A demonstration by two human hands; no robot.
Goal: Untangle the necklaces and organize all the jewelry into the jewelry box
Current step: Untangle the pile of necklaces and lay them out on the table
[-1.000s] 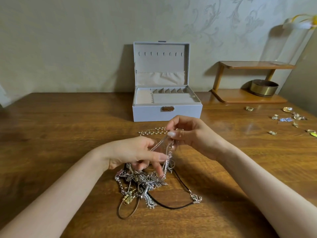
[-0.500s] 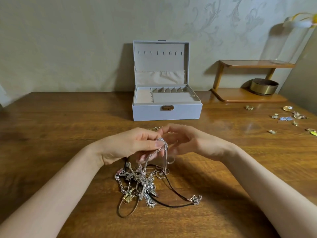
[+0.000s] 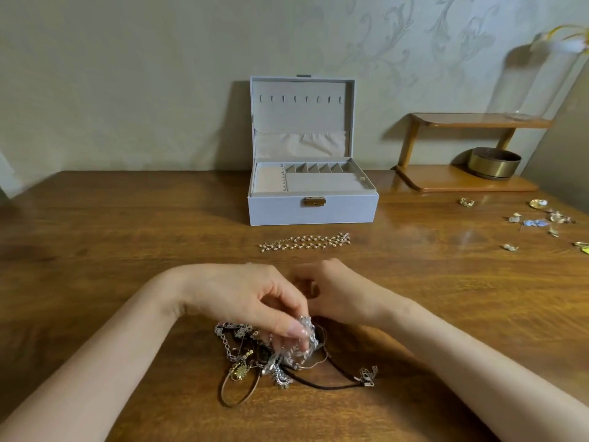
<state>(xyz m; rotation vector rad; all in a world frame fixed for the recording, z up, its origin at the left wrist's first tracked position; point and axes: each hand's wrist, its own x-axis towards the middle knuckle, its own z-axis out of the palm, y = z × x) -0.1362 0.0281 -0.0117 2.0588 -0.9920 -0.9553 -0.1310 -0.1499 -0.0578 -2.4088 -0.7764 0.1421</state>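
Note:
A tangle of necklaces [image 3: 248, 355] lies on the wooden table near me, with silver chains, a gold pendant and a black cord [image 3: 325, 385]. My left hand [image 3: 251, 298] pinches a sparkling silver chain [image 3: 306, 330] at the top of the tangle. My right hand [image 3: 338, 291] is curled just behind it, close to the same chain; its fingertips are hidden. A pearl-and-gold necklace [image 3: 304, 242] lies stretched out in front of the open grey jewelry box [image 3: 312, 208], whose compartments look bare.
Several small earrings and rings [image 3: 538, 221] are scattered at the table's right. A wooden two-tier shelf [image 3: 465, 183] with a brass bowl [image 3: 494, 162] stands at the back right against the wall.
Both hands have dropped from mid-air down onto the tangle, and the lifted silver chain came down with them. The pearl necklace, hidden before, now shows.

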